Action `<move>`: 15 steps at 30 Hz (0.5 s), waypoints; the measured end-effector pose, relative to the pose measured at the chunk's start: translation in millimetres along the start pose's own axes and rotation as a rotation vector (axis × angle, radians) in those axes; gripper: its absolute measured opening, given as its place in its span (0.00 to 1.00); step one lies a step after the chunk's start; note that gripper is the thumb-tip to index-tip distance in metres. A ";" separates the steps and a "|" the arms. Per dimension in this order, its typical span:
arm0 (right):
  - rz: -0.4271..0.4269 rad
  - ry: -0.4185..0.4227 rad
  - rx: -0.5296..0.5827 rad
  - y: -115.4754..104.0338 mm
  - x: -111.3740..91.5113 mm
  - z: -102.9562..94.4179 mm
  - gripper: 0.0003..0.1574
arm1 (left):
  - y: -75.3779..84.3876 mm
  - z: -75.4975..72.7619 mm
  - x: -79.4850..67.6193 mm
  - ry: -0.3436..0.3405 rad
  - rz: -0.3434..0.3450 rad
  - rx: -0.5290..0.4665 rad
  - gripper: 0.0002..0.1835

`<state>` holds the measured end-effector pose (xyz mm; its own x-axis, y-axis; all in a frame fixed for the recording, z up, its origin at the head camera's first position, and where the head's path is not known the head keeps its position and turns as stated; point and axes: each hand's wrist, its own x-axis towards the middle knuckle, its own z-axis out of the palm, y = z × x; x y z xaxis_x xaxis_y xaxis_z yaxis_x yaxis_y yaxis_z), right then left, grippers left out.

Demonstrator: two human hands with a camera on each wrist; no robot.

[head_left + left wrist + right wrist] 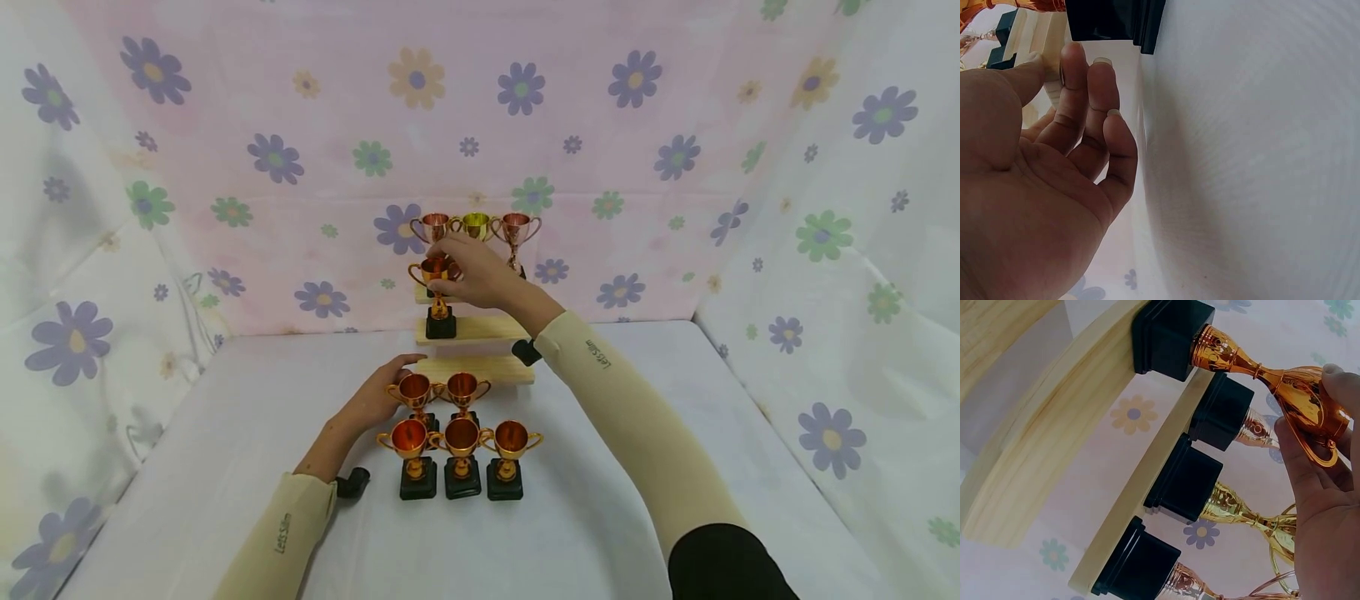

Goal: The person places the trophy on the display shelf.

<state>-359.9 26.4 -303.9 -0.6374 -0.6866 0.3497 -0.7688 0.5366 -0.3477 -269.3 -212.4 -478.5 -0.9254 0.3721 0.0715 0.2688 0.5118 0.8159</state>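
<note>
Trophy (440, 310) of copper colour was upright at the middle shelf's (483, 328) left end, its cup held between thumb and fingers of the right hand (471, 271), while the left hand (370, 395) pinched the lowest shelf's (483, 369) left end near five similar trophies (461, 442).

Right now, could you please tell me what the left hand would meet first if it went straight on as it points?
Most likely the left end of the front wooden step; the left hand seems to be pinching that end, though depth there is hard to judge.
</note>
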 end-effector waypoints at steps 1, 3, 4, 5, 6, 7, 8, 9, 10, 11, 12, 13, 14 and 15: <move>0.000 0.000 0.002 -0.5 0.1 0.2 0.31 | 0.0 0.1 -0.1 0.000 0.001 -0.001 0.34; -0.001 0.002 0.008 -0.9 0.4 0.6 0.31 | -0.7 0.3 0.3 0.000 0.004 -0.002 0.34; -0.001 0.001 0.011 -1.2 0.4 0.6 0.32 | -1.1 0.4 0.5 0.000 0.004 -0.001 0.34; -0.002 0.000 0.010 -1.3 0.5 0.7 0.32 | -1.1 0.3 0.3 0.002 0.004 0.000 0.34; -0.002 -0.002 0.015 -1.4 0.4 0.7 0.32 | -1.3 0.4 0.4 0.003 0.005 0.002 0.35; -0.002 -0.004 0.012 -1.4 0.3 0.8 0.33 | -1.6 0.4 0.5 0.004 0.007 0.003 0.35; -0.003 -0.005 0.010 -1.0 0.3 1.0 0.33 | -1.8 0.5 0.6 0.004 0.007 0.004 0.36; -0.002 -0.006 0.009 -0.8 0.2 1.2 0.33 | -1.7 0.4 0.3 0.004 0.007 0.005 0.36; 0.000 -0.008 0.006 -0.4 0.0 1.4 0.33 | -1.3 0.1 0.0 0.003 0.006 0.006 0.37; 0.003 -0.009 0.007 0.1 -0.3 1.6 0.33 | -0.9 0.0 -0.3 0.002 0.005 0.007 0.37; 0.006 -0.010 0.008 0.3 -0.6 1.9 0.33 | -0.4 -0.1 -0.4 0.001 0.004 0.006 0.37; 0.008 -0.011 0.008 0.7 -0.7 2.1 0.33 | 0.1 -0.3 -0.6 -0.001 0.004 0.005 0.37; 0.010 -0.012 0.012 0.9 -0.5 2.5 0.33 | 0.6 -0.6 -1.0 -0.001 0.004 0.005 0.37; 0.011 -0.012 0.014 1.0 -0.3 2.7 0.33 | 1.3 -0.8 -1.4 0.000 0.003 0.005 0.37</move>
<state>-360.3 25.8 -306.7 -0.6449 -0.6869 0.3352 -0.7611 0.5372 -0.3635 -267.9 -212.8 -477.1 -0.9246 0.3735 0.0742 0.2731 0.5147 0.8127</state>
